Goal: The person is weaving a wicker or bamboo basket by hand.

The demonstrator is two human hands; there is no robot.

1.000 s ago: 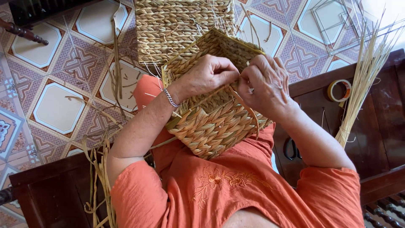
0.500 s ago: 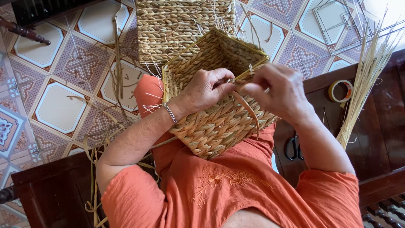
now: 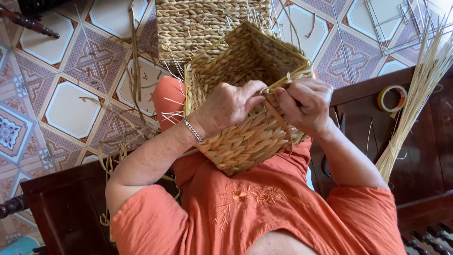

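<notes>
nearest to me, my orange top with its stitched flower is filling the bottom of the view. resting on my lap, tilted with its open mouth facing away, is the square woven basket (image 3: 245,118) i am working on.

my left hand (image 3: 226,106) is lying across the basket's near wall, fingers (image 3: 252,89) curled up to the rim and pinching narrow there, a thin bracelet (image 3: 192,130) sitting at the wrist. my right hand (image 3: 304,106) is sitting just beside it at the same rim corner, fingers bent in and gripping a flat brown strand (image 3: 279,120) that is trailing down the outside of the basket. i cannot tell exactly how the left fingertips are meeting the strand, since the 2 hands are crowding that spot. loose pale fibre ends are sticking out along the rim.

to my right, on the dark wooden bench (image 3: 424,156), a bundle of pale straw stalks (image 3: 410,108) is leaning outward, and a roll of tape (image 3: 392,98) is lying near it.

farther out, a 2nd woven piece (image 3: 203,26) is standing on the patterned tile floor (image 3: 71,85), just beyond the basket. loose dried strands (image 3: 134,61) are lying scattered on the tiles to my left, and some wire frames (image 3: 391,21) are lying at the far right.
</notes>
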